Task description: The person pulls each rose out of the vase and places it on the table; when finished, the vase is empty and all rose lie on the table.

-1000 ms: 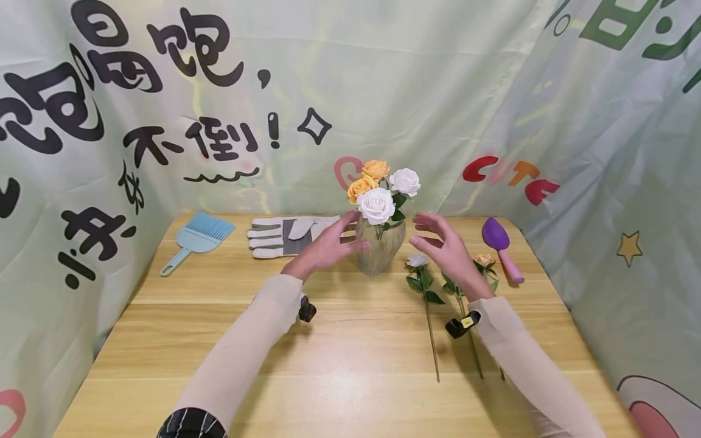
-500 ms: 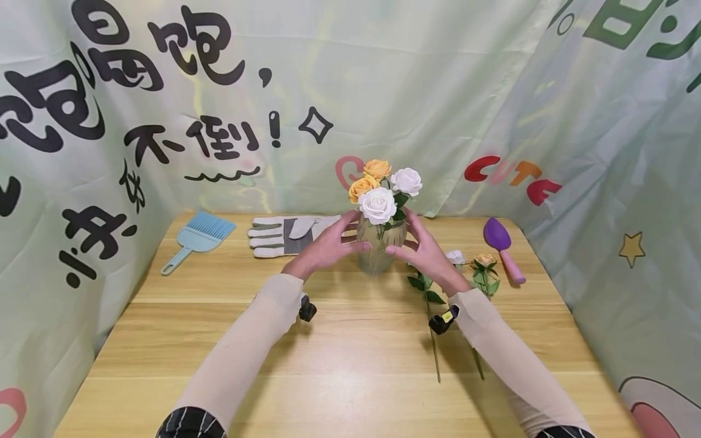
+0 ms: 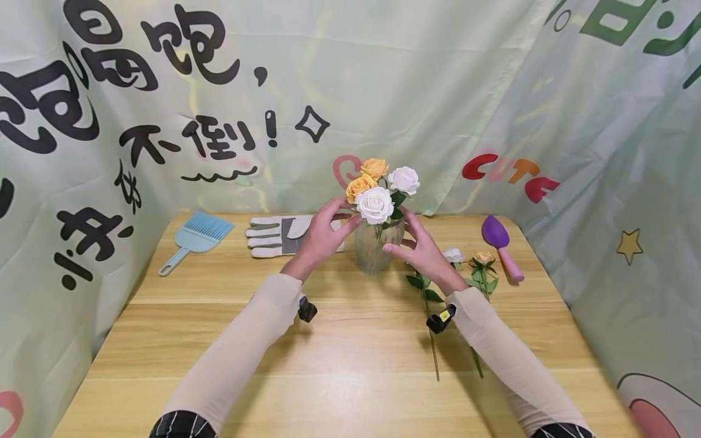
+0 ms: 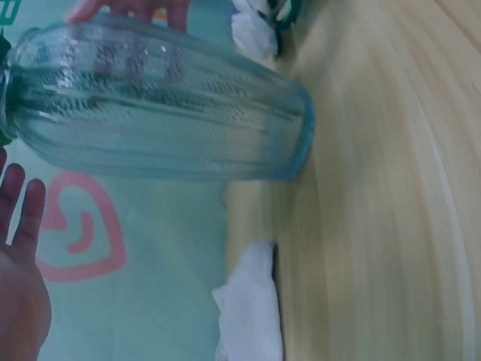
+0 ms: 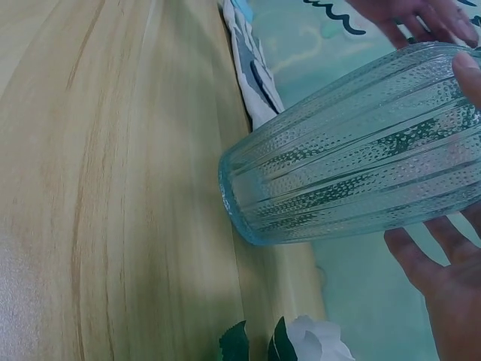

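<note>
We had the vase upright: right hand nearer, fingers cupping 3 o'clock side; left hand 9 o'clock by roses, fingers wide.

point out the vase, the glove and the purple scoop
vase (image 5: 338, 162): right wrist view, on its ribbed side
glove (image 3: 288, 237): head view, on its grey patch
purple scoop (image 3: 496, 234): head view, on its blade

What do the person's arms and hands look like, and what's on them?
The left hand and right hand are bare. Beige sleeves cover both forearms, with white-lined black cloth above. Each wrist has a small black device; the right one shows a yellow patch.
</note>
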Tool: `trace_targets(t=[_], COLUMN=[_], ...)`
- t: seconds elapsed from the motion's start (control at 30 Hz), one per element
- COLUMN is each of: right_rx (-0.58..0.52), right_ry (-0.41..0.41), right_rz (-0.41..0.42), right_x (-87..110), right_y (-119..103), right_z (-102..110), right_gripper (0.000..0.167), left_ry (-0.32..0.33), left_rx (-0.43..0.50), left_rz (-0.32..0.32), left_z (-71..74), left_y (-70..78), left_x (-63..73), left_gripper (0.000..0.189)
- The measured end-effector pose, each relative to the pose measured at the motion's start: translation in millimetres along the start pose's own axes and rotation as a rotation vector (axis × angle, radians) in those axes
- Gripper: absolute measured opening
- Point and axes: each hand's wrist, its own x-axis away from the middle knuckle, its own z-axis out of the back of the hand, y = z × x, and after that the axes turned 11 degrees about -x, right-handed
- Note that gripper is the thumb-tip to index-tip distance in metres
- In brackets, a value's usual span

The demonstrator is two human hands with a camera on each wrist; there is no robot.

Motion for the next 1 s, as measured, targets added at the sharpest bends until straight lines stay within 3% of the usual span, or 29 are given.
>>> trace_targets(t=[0.1, 0.2, 0.43, 0.7, 0.87, 1.0], right_rx=[-0.004, -0.009, -0.006, -0.012, -0.013, -0.014], right_ry=[0.001, 0.003, -0.007, -0.002, 0.005, 0.006], right_rz=[0.01, 0.016, 0.033, 0.029, 0.025, 0.025], right_x=[-0.2, -0.5, -2.4, -2.3, -2.6, -2.4], right_y=[0.6, 2.4, 5.1, 3.5, 4.4, 4.5], right_z=[0.2, 0.8, -0.2, 1.1, 1.0, 0.4], right_gripper=[0.1, 0.099, 0.099, 0.1, 0.1, 0.098], left_ry=[0.04, 0.045, 0.049, 0.091, 0.064, 0.14], left_rx=[-0.015, -0.03, -0.125, -0.18, -0.194, -0.155], left_rz=[-0.086, -0.12, -0.075, -0.158, -0.149, -0.118], left_z=[-2.1, -4.9, -7.0, -11.5, -13.7, -13.2], left_y=[4.3, 6.9, 13.1, 19.6, 22.1, 23.2], left_x=[-2.2, -4.1, -4.6, -11.3, -12.5, -14.3], left_gripper=[0.031, 0.033, 0.036, 0.036, 0.038, 0.037])
